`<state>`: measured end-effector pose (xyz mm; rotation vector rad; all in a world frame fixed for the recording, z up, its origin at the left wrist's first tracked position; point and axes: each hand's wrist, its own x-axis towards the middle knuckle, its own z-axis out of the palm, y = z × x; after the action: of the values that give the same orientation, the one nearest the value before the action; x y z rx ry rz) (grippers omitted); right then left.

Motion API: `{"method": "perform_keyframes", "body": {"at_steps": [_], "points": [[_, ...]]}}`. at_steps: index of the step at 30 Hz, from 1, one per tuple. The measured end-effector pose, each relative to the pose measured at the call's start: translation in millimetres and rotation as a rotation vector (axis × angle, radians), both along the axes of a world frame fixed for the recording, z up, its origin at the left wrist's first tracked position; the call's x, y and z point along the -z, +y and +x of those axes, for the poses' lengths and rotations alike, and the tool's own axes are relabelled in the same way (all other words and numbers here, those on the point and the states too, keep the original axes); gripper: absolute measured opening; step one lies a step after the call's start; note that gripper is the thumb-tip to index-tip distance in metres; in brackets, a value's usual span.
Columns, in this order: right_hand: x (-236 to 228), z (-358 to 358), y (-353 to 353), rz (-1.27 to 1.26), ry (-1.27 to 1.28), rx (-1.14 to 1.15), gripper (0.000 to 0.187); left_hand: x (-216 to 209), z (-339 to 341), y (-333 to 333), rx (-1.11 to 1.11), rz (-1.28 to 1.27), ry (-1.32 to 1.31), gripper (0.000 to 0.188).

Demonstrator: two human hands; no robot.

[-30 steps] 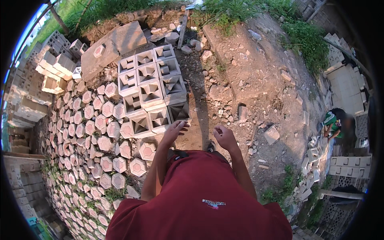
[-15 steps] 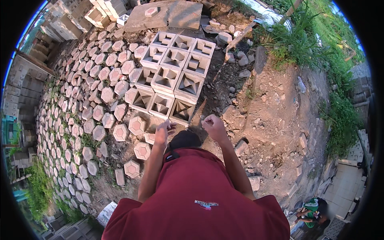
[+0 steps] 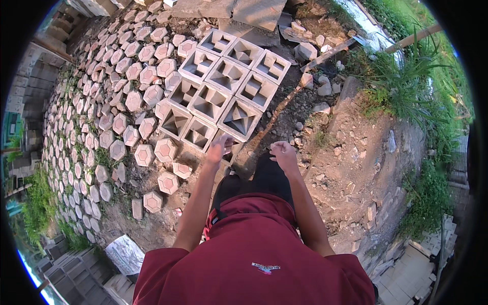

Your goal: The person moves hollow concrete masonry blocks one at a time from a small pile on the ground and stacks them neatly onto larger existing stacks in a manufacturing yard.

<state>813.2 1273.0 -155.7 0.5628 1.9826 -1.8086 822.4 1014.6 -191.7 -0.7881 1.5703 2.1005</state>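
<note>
Both your hands empty: left hand [image 3: 219, 147] fingers loose, touching nearest concrete vent block [image 3: 239, 119] just ahead; right hand [image 3: 283, 155] curled, farther right.

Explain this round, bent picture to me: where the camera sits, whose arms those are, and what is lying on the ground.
The camera is worn on a person's head and looks straight down, so its wide lens bends the edges into a circle. The dark red shirt at the bottom is the wearer's own, and both bare forearms reach forward from it. The left hand hangs over the near edge of a group of pale square concrete blocks with hollow pyramid-shaped centres, laid in rows on the dirt. Whether it touches one is unclear. The right hand is loosely curled over bare brown soil and has nothing in its grip. To the left lie many small pinkish hexagonal paving stones with weeds between them. Grass grows at upper right.
</note>
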Motion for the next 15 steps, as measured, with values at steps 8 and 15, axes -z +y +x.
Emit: {"method": "perform_keyframes", "body": {"at_steps": [8,15], "points": [[182.7,-139.8,23.7,-0.078,-0.569,-0.044,0.098,166.6,-50.4,46.5,-0.322,-0.056,-0.595,0.083],[306.2,-204.8,-20.2,-0.052,-0.690,-0.194,0.077,278.8,-83.6,69.5,-0.635,-0.313,-0.467,0.083]]}}
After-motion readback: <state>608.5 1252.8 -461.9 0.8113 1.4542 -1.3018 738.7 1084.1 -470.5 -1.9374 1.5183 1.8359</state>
